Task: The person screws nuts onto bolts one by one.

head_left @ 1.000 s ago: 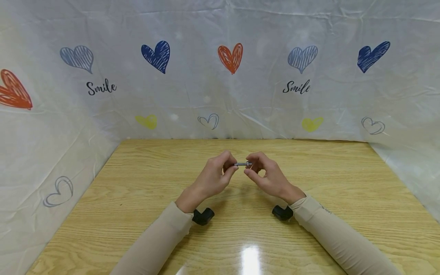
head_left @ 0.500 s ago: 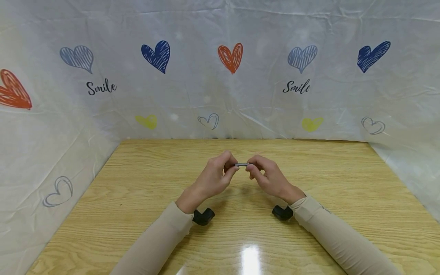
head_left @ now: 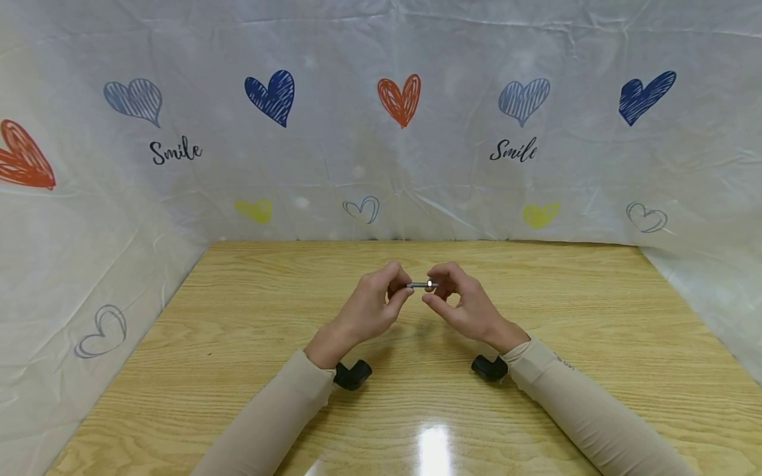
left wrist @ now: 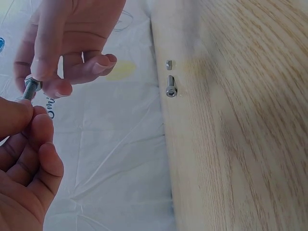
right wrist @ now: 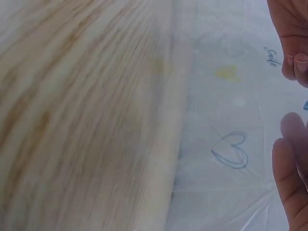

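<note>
Spreading below is a wood-grain table (head_left: 250, 297). Left hand (head_left: 372, 307): fingertips clamped. Right hand (head_left: 467, 305): thumb and forefinger parted, contact undetermined. Between them, a threaded bolt (head_left: 419, 285), one end in the left's pinch; toward its other end, a hex nut (head_left: 429, 283).

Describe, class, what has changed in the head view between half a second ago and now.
The right hand has opened its pinch, its thumb dropping, so the nut shows again. The left hand still pinches the bolt in the same place.
</note>
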`<action>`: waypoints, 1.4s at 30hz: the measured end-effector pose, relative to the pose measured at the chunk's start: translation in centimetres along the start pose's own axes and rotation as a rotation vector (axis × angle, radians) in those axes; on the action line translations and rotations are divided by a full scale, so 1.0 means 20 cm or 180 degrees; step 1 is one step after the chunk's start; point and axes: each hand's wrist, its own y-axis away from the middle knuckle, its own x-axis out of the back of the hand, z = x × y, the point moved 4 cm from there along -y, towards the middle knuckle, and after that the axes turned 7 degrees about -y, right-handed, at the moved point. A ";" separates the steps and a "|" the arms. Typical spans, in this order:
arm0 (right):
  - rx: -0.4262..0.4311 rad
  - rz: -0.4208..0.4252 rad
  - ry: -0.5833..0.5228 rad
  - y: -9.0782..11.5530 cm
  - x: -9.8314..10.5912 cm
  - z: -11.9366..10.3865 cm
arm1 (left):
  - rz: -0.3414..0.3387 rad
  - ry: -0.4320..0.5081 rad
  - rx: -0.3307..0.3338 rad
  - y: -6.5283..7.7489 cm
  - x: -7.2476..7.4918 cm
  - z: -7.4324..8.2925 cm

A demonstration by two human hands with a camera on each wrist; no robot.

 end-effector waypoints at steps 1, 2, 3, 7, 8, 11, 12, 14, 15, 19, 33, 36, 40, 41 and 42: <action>0.0026 -0.0002 -0.0017 0.00 0.00 0.00 | 0.0002 0.0000 -0.0005 0.00 0.00 0.00; 0.0046 -0.0005 -0.0028 0.00 0.00 0.00 | 0.0003 0.0002 -0.0011 0.00 0.00 0.00; 0.0060 -0.0009 -0.0037 0.00 0.00 0.00 | 0.0004 0.0002 -0.0016 0.00 0.00 0.00; 0.0036 -0.0035 -0.0068 0.00 0.00 0.00 | -0.0001 -0.0009 -0.0027 0.00 0.00 0.00; 0.0015 -0.0035 -0.0051 0.00 0.00 0.00 | -0.0006 -0.0009 -0.0027 0.00 0.00 0.00; -0.0070 -0.0056 0.0007 -0.01 0.00 0.00 | -0.0020 -0.0011 -0.0019 0.00 0.00 0.00; -0.0103 -0.0065 0.0024 -0.01 0.00 0.00 | -0.0023 -0.0014 -0.0014 0.00 0.00 0.00; -0.0168 -0.0086 0.0057 -0.01 0.00 0.00 | -0.0029 -0.0012 -0.0008 0.00 0.00 0.00; -0.0194 -0.0098 0.0052 0.00 0.00 0.00 | -0.0032 -0.0012 -0.0003 0.00 0.00 0.00; -0.0135 -0.0090 0.0037 0.00 0.00 0.00 | -0.0032 -0.0004 0.0010 0.00 0.00 0.00; -0.0108 -0.0129 0.0075 0.00 -0.01 0.01 | -0.0021 -0.0042 -0.0034 0.00 0.00 0.00; -0.0134 -0.0143 0.0082 0.00 0.00 0.01 | -0.0020 -0.0045 -0.0033 0.00 0.00 0.00; -0.0111 -0.0108 0.0050 0.00 0.00 0.01 | -0.0009 -0.0040 -0.0034 0.00 0.00 0.00; -0.0093 -0.0094 0.0038 0.00 -0.01 0.01 | -0.0008 -0.0038 -0.0034 0.00 0.00 0.00; -0.0068 -0.0083 0.0037 0.00 -0.01 0.01 | -0.0009 -0.0040 -0.0032 0.00 0.00 0.00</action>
